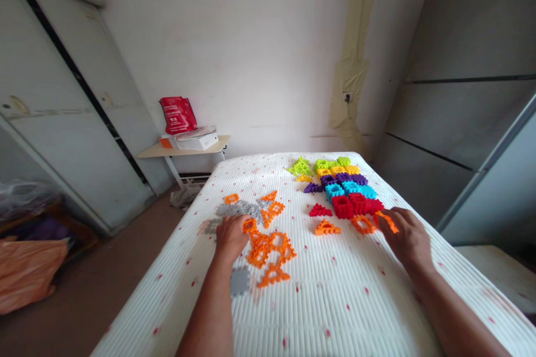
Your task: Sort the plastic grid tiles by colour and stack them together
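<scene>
My left hand (231, 236) rests with curled fingers on a loose heap of orange pieces (268, 251) and grey pieces (240, 210) on the white mattress (318, 295). My right hand (407, 237) pinches an orange piece (387, 220) beside an orange square (363, 224). Just beyond stand sorted rows: red blocks (355, 204), cyan blocks (349, 189), purple blocks (341, 179), yellow blocks (337, 170) and green blocks (324, 164). A red triangle (320, 211) and an orange triangle (327, 228) lie between my hands.
A small side table (184, 150) with a red bag (178, 114) and a white box stands past the mattress's far left corner. Grey cabinets line the left wall and panels the right. An orange bag (25, 270) lies on the floor at left.
</scene>
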Motion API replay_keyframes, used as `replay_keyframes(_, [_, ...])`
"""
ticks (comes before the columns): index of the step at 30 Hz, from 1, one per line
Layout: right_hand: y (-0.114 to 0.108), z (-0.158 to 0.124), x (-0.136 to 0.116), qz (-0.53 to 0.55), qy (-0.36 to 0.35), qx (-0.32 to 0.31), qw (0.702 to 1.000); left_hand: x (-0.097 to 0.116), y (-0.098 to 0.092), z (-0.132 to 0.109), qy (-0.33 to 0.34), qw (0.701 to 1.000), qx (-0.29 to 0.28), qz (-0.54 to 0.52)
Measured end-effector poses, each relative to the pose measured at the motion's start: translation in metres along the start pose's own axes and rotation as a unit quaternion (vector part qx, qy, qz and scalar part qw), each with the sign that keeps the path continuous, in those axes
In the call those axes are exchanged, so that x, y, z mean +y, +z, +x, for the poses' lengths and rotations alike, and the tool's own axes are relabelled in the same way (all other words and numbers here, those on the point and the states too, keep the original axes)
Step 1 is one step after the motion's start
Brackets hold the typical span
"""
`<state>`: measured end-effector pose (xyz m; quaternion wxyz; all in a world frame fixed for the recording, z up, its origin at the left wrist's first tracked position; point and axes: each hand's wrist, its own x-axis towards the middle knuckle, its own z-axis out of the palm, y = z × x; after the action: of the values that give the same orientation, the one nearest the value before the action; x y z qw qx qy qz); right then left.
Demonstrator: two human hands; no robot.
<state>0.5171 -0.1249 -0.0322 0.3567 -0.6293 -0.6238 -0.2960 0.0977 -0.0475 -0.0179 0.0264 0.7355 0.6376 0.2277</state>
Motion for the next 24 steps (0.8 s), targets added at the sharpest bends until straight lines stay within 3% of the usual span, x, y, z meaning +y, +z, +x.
replay_keyframes(6, [0.001,0.001,-0.006,0.022,-0.006,0.001,1.0,0.011,0.003,0.0,0.01,0.996,0.053,-0.077])
replay_keyframes(10, [-0.004,0.003,-0.023,0.098,0.016,-0.031,0.995,0.047,0.005,-0.011,0.05,0.985,0.049,-0.159])
replay_keyframes(13, [-0.01,0.001,-0.052,0.211,0.061,-0.081,0.972,0.082,0.012,-0.024,0.11,0.974,0.038,-0.196])
replay_keyframes(18, [-0.014,-0.009,-0.111,0.413,0.095,-0.235,0.875,0.121,0.034,-0.044,0.199,0.959,0.045,-0.199])
replay_keyframes(21, [-0.007,-0.012,-0.131,0.489,0.146,-0.26,0.819,0.125,0.041,-0.048,0.223,0.953,0.066,-0.192])
replay_keyframes(24, [0.002,-0.013,-0.137,0.577,0.245,-0.262,0.734,0.123,0.041,-0.05,0.232,0.949,0.083,-0.197])
